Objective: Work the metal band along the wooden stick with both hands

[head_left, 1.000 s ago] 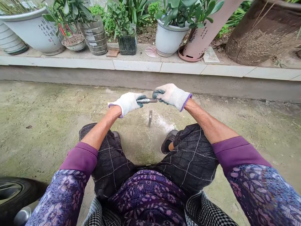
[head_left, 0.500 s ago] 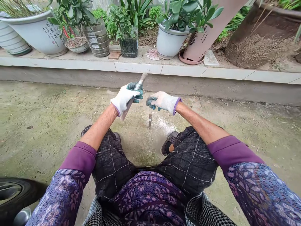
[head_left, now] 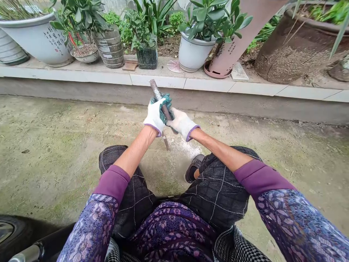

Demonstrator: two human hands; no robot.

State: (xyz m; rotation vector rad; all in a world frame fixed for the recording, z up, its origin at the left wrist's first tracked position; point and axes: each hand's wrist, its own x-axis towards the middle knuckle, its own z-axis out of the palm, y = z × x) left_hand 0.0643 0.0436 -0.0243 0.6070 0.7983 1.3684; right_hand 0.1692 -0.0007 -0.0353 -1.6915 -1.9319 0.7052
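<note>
I sit over a concrete floor with both hands gloved in white and green. My left hand (head_left: pixel 157 114) is wrapped round a grey metal rod (head_left: pixel 155 88) that stands nearly upright, its ribbed upper end above the glove and its lower tip near the floor. My right hand (head_left: pixel 181 123) is pressed against the same rod just below and right of the left, fingers closed on it. A patch of white dust (head_left: pixel 185 145) lies on the floor under the hands, between my feet.
A raised tiled ledge (head_left: pixel 212 86) runs across the back with several potted plants: a white pot (head_left: pixel 192 54), a dark pot (head_left: pixel 147 55), a large white planter (head_left: pixel 40 38). My shoe (head_left: pixel 193 168) rests near the dust. A dark tyre (head_left: pixel 11 233) sits at lower left.
The rod went from level between both hands to upright. My right hand let go briefly, then came back and closed on it beside the left. The small upright piece on the floor no longer shows.
</note>
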